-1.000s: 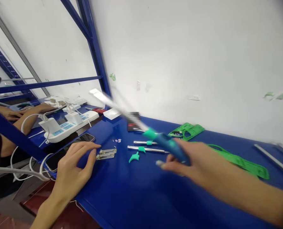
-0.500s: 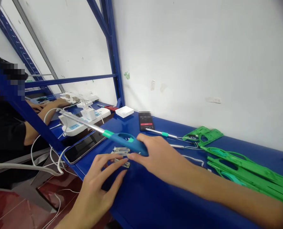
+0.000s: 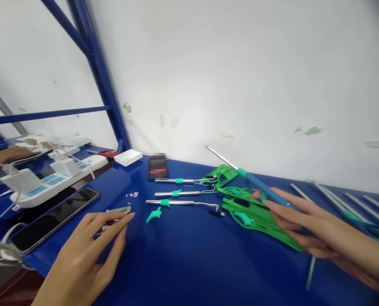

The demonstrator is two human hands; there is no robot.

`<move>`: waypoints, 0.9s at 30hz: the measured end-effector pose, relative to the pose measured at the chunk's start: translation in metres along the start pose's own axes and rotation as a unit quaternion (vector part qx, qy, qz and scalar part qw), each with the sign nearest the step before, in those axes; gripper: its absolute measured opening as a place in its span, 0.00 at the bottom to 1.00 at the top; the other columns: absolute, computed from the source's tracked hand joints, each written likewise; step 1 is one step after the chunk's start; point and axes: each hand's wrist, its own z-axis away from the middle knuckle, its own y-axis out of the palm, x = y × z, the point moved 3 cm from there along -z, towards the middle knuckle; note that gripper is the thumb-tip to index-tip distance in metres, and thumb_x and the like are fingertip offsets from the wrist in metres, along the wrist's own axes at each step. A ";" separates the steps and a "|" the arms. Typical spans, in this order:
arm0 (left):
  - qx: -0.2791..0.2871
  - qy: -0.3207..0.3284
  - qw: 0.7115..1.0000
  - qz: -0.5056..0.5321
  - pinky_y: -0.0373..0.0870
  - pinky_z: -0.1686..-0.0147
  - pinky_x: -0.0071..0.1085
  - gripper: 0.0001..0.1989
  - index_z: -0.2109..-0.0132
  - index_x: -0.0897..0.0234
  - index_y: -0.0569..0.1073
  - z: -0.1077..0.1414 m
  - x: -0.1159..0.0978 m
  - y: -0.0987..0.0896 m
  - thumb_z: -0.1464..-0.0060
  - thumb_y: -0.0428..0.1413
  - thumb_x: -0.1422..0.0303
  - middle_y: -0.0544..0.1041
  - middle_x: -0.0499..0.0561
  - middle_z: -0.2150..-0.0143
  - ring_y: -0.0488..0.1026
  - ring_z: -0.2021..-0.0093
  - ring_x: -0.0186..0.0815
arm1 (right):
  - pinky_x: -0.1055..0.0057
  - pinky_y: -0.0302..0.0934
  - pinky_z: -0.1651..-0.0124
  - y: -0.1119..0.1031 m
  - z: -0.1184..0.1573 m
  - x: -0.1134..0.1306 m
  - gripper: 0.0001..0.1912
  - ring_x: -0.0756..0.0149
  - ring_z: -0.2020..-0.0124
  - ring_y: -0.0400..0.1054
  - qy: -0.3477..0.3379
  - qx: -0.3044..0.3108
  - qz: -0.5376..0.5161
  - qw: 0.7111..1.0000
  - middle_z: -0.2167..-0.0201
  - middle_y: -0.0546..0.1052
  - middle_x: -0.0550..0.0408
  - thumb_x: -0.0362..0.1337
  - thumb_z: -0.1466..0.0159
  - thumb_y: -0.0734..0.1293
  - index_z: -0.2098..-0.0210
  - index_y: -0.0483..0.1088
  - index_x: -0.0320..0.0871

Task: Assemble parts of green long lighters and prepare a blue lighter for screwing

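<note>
My right hand [image 3: 307, 225] is closed around the blue handle [image 3: 266, 187] of what looks like a long-neck lighter. Its metal tube [image 3: 223, 156] points up and left, with a teal band at the joint. At the left, my left hand [image 3: 87, 255] rests over small metal pieces [image 3: 125, 210], fingers stretched out and thumb apart. It partly hides those pieces, and I see nothing gripped. Metal tubes [image 3: 176, 203] with teal bands and wires lie between the hands. Green plastic handle shells [image 3: 259, 219] lie beneath and behind my right hand. A loose teal curved part [image 3: 154, 215] is near the tubes.
A large phone [image 3: 55, 216] lies by the white power strip [image 3: 58, 176] at the left. A smaller phone [image 3: 158, 166] and a white box [image 3: 128, 157] stand near the wall. More metal tubes [image 3: 326, 195] lie at the right. A co-worker's arm [image 3: 7, 157] shows far left.
My right hand has carried the blue-handled lighter from beside my left hand to the right, over the green shells. The view has turned right. My left hand stays by the small metal pieces.
</note>
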 end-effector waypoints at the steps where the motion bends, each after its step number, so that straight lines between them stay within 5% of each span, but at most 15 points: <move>1: 0.001 0.017 1.000 0.008 0.68 0.42 0.37 0.13 0.40 0.61 0.76 -0.010 -0.008 0.002 0.26 0.55 0.74 0.77 0.53 0.46 0.74 0.48 0.39 | 0.76 0.43 0.80 -0.006 0.003 -0.011 0.61 0.70 0.79 0.56 0.041 0.007 -0.030 0.999 0.68 0.79 0.52 0.73 0.49 0.78 0.23 0.62 0.57; 4: 0.021 0.072 0.996 0.039 0.69 0.45 0.34 0.15 0.39 0.62 0.76 -0.045 -0.040 0.009 0.27 0.54 0.77 0.77 0.53 0.48 0.74 0.49 0.37 | 0.78 0.35 0.78 -0.017 0.008 -0.035 0.61 0.75 0.77 0.44 0.094 0.032 -0.074 0.992 0.71 0.70 0.61 0.73 0.51 0.80 0.25 0.64 0.57; 7: 0.052 0.123 0.988 0.078 0.70 0.47 0.35 0.16 0.41 0.64 0.76 -0.076 -0.075 0.017 0.28 0.52 0.81 0.78 0.53 0.50 0.73 0.49 0.38 | 0.77 0.34 0.78 -0.023 0.013 -0.048 0.57 0.74 0.76 0.43 0.097 0.051 -0.077 0.991 0.72 0.64 0.64 0.71 0.47 0.80 0.27 0.66 0.53; 13: 0.077 0.253 0.959 0.106 0.74 0.56 0.42 0.13 0.48 0.68 0.78 -0.116 -0.122 0.038 0.31 0.51 0.79 0.81 0.55 0.57 0.74 0.57 0.43 | 0.77 0.31 0.77 -0.029 0.021 -0.045 0.58 0.75 0.77 0.40 0.077 0.019 -0.139 0.987 0.75 0.62 0.65 0.66 0.46 0.81 0.24 0.62 0.52; 20: -0.004 0.351 0.924 0.152 0.70 0.66 0.38 0.11 0.52 0.71 0.78 -0.127 -0.127 0.079 0.35 0.52 0.78 0.76 0.51 0.70 0.69 0.67 0.40 | 0.78 0.31 0.77 -0.017 0.029 -0.047 0.56 0.75 0.77 0.40 0.077 0.043 -0.148 0.985 0.74 0.64 0.64 0.67 0.43 0.80 0.24 0.62 0.54; 27: -0.015 0.326 0.925 0.193 0.66 0.69 0.38 0.10 0.53 0.71 0.78 -0.120 -0.115 0.093 0.36 0.53 0.79 0.75 0.50 0.73 0.69 0.69 0.39 | 0.78 0.28 0.76 -0.009 0.037 -0.041 0.55 0.76 0.76 0.33 0.079 0.039 -0.146 0.985 0.76 0.57 0.68 0.66 0.41 0.79 0.23 0.60 0.54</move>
